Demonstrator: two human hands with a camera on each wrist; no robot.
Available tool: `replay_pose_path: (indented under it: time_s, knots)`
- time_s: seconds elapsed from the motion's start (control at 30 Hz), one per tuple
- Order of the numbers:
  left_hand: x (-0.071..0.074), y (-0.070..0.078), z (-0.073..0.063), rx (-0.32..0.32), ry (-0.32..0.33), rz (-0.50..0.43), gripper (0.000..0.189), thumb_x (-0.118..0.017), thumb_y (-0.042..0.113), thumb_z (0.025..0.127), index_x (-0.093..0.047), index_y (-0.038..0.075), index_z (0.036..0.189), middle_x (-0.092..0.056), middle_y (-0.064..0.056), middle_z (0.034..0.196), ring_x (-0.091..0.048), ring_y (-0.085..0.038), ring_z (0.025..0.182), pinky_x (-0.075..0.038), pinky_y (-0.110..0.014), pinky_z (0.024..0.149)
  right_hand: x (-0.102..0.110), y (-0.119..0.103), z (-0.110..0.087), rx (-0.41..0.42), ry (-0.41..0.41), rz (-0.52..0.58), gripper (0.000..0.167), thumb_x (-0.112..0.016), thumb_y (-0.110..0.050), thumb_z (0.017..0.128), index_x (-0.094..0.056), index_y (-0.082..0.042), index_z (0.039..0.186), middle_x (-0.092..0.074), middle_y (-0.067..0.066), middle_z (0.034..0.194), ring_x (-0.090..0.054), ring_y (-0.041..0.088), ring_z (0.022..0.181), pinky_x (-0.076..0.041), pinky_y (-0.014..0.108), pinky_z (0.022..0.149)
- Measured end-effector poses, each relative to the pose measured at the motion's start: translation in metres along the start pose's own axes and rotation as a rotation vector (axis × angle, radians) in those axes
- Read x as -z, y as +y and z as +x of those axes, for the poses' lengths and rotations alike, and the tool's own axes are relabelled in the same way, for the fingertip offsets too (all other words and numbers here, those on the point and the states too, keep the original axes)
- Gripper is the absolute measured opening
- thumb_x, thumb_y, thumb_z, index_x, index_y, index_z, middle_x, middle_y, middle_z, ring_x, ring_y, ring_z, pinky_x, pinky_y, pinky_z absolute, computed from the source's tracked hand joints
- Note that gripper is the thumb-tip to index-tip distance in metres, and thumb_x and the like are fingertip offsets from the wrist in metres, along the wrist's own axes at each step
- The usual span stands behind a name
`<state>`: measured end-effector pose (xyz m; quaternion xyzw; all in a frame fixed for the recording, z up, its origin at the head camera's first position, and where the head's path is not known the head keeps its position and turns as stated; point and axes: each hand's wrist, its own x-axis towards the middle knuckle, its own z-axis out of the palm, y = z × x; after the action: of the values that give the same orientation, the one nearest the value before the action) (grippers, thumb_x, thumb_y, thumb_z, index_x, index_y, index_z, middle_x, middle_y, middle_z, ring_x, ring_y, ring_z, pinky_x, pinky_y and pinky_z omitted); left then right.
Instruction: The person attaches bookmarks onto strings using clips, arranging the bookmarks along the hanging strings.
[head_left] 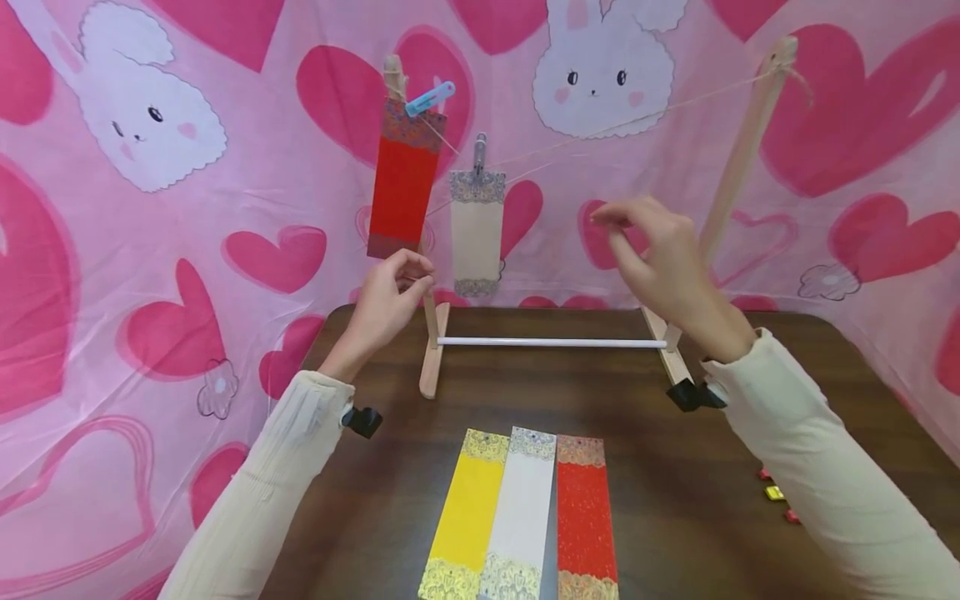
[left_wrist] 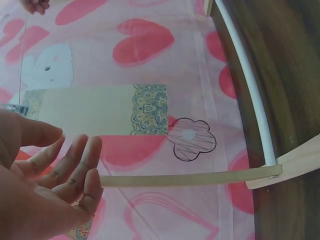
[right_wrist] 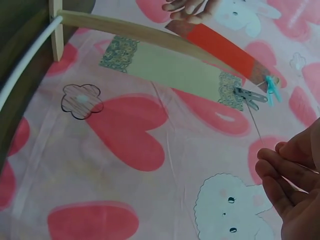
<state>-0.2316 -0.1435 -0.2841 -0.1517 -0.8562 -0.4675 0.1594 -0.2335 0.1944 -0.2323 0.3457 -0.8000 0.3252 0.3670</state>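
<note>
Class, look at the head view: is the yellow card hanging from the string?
No, the yellow card lies flat on the brown table, beside a white card.

Bright, even light fills the head view, the pink heart-print backdrop (head_left: 262,183) showing only soft fold shadows! Over to the wrist cameras, and it's dimmer, hazier; the wide lenses bow the white rod (left_wrist: 249,75) into a curve. Up close, the left hand (left_wrist: 47,180) and right hand (right_wrist: 295,182) look shaded.
</note>
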Motion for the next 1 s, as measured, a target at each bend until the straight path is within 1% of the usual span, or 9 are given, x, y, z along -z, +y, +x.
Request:
replay_pose_path:
  time_s: [0.1, 0.23, 0.3, 0.43, 0.6, 0.8, 0.93, 1.0]
  knots:
    - [-0.001, 0.002, -0.009, -0.009, -0.017, 0.029, 0.016, -0.065, 0.005, 0.095, -0.063, 0.001, 0.109, -0.07, -0.014, 0.102, -0.065, -0.025, 0.09, -0.054, -0.039, 0.085, 0.004, -0.001, -0.009, -0.027, -0.014, -0.005, 0.02, -0.061, 0.005, 0.092, -0.072, 0.001, 0.108, -0.073, 0.012, 0.103, -0.065, 0.025, 0.094, -0.045, 0.017, 0.089]
    - [-0.002, 0.004, -0.02, -0.01, -0.046, 0.048, 0.015, -0.065, 0.006, 0.095, -0.063, 0.002, 0.109, -0.07, -0.015, 0.104, -0.065, -0.024, 0.089, -0.053, -0.04, 0.085, 0.008, -0.001, -0.022, -0.057, -0.036, -0.015, 0.021, -0.062, 0.005, 0.092, -0.072, 0.0, 0.109, -0.073, 0.012, 0.103, -0.064, 0.024, 0.094, -0.043, 0.016, 0.089]
    - [-0.003, 0.005, -0.025, -0.005, -0.06, 0.057, 0.015, -0.066, 0.006, 0.094, -0.063, 0.002, 0.109, -0.07, -0.014, 0.103, -0.064, -0.024, 0.087, -0.053, -0.039, 0.082, 0.009, 0.0, -0.028, -0.068, -0.042, -0.015, 0.02, -0.064, 0.004, 0.091, -0.072, 0.0, 0.109, -0.073, 0.011, 0.102, -0.064, 0.024, 0.095, -0.043, 0.017, 0.089]
    - [-0.004, 0.005, -0.036, 0.006, -0.087, 0.08, 0.015, -0.067, 0.007, 0.094, -0.064, 0.005, 0.109, -0.069, -0.009, 0.102, -0.063, -0.023, 0.087, -0.053, -0.038, 0.082, 0.011, 0.003, -0.041, -0.072, -0.047, -0.006, 0.02, -0.065, 0.006, 0.09, -0.072, 0.0, 0.107, -0.073, 0.01, 0.101, -0.063, 0.023, 0.097, -0.041, 0.014, 0.092]
    - [-0.006, 0.007, -0.047, 0.028, -0.119, 0.088, 0.019, -0.069, 0.008, 0.093, -0.064, 0.007, 0.111, -0.068, -0.006, 0.103, -0.064, -0.021, 0.088, -0.055, -0.038, 0.083, 0.016, 0.006, -0.056, -0.052, -0.052, -0.017, 0.02, -0.066, 0.009, 0.087, -0.072, 0.0, 0.105, -0.072, 0.009, 0.1, -0.063, 0.021, 0.095, -0.039, 0.011, 0.092]
    - [-0.01, 0.008, -0.061, 0.037, -0.144, 0.085, 0.02, -0.069, 0.007, 0.093, -0.064, 0.004, 0.111, -0.069, -0.007, 0.101, -0.064, -0.022, 0.087, -0.055, -0.039, 0.083, 0.021, 0.008, -0.078, -0.075, -0.042, -0.041, 0.021, -0.066, 0.008, 0.086, -0.073, -0.001, 0.103, -0.072, 0.008, 0.097, -0.06, 0.016, 0.09, -0.039, 0.012, 0.083]
    - [-0.012, 0.003, -0.071, 0.039, -0.154, 0.077, 0.017, -0.069, 0.006, 0.092, -0.064, 0.005, 0.108, -0.069, -0.005, 0.098, -0.064, -0.02, 0.084, -0.055, -0.038, 0.079, 0.024, 0.009, -0.094, -0.086, -0.037, -0.04, 0.024, -0.069, 0.01, 0.083, -0.073, -0.003, 0.103, -0.072, 0.007, 0.094, -0.057, 0.01, 0.086, -0.039, 0.013, 0.075]
    - [-0.013, -0.002, -0.075, 0.041, -0.162, 0.077, 0.017, -0.07, 0.006, 0.092, -0.064, 0.005, 0.107, -0.068, -0.005, 0.097, -0.064, -0.019, 0.083, -0.056, -0.037, 0.079, 0.025, 0.008, -0.102, -0.096, -0.035, -0.036, 0.027, -0.071, 0.012, 0.081, -0.073, -0.003, 0.104, -0.072, 0.007, 0.096, -0.057, 0.009, 0.087, -0.04, 0.012, 0.077]
